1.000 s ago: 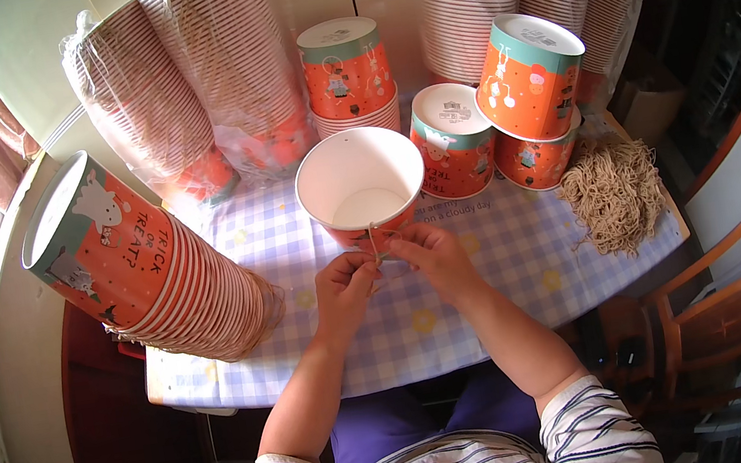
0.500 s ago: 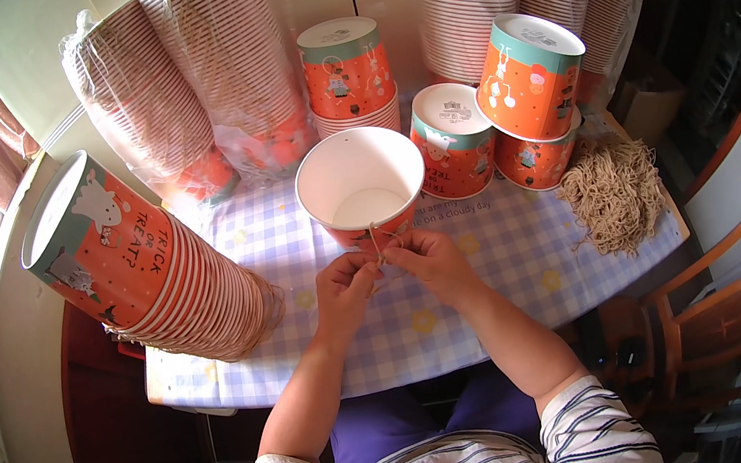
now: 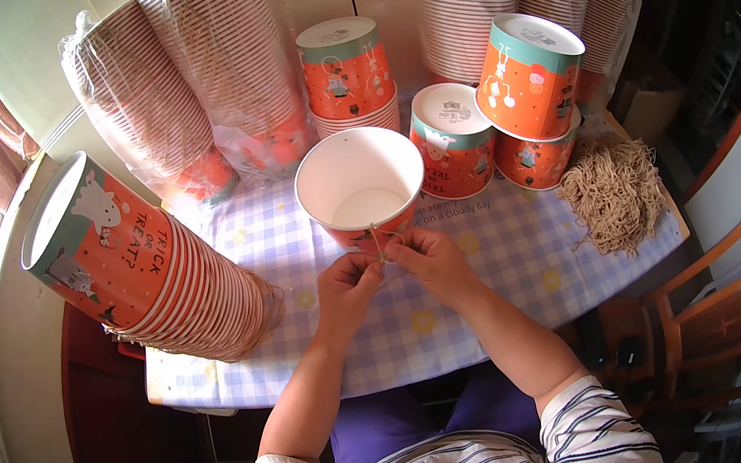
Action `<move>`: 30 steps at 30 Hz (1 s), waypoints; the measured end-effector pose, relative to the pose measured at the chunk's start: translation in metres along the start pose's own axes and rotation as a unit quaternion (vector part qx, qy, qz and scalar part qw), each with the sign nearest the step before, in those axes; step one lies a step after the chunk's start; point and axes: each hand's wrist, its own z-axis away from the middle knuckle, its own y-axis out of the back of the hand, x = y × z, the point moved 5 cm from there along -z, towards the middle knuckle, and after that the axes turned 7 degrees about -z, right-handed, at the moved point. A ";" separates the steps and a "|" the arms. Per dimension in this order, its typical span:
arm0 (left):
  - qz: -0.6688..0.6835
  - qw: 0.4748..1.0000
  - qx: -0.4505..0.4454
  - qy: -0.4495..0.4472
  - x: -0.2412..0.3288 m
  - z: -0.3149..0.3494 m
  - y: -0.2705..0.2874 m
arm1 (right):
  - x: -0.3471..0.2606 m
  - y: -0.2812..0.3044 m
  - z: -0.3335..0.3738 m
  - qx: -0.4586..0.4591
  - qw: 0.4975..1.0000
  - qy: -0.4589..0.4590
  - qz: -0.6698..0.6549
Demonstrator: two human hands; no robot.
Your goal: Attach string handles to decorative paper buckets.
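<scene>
A white-lined paper bucket (image 3: 358,159) with an orange printed outside stands upright in front of me, its mouth facing up. From its near rim runs a thin tan string (image 3: 376,238). My left hand (image 3: 349,284) pinches this string just below the rim on the near side. Beside it, almost touching, my right hand (image 3: 427,266) is closed on the same string, thumb and forefinger together. A small loop of string shows by the right fingers. The fingertips partly cover where the string crosses.
A tall nested stack of buckets (image 3: 148,263) leans at the left. Bagged bucket stacks (image 3: 222,53) line the back. Upturned buckets (image 3: 452,139) stand behind and to the right, near a heap of tan strings (image 3: 614,197). A wooden chair (image 3: 723,314) is at the right.
Both hands stay at the near rim with only small finger movements on the string. The string now runs straighter down from the rim. The bucket has not moved.
</scene>
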 end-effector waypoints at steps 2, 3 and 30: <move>-0.004 1.000 -0.004 -0.001 0.000 0.000 -0.001 | 0.000 0.000 0.000 0.000 1.000 0.000 -0.004; -0.004 1.000 -0.004 -0.001 -0.001 0.000 0.000 | 0.000 0.000 0.000 0.001 1.000 0.000 -0.008; -0.039 0.993 -0.097 0.057 -0.009 -0.003 0.003 | 0.005 0.005 -0.003 0.043 0.999 -0.006 -0.024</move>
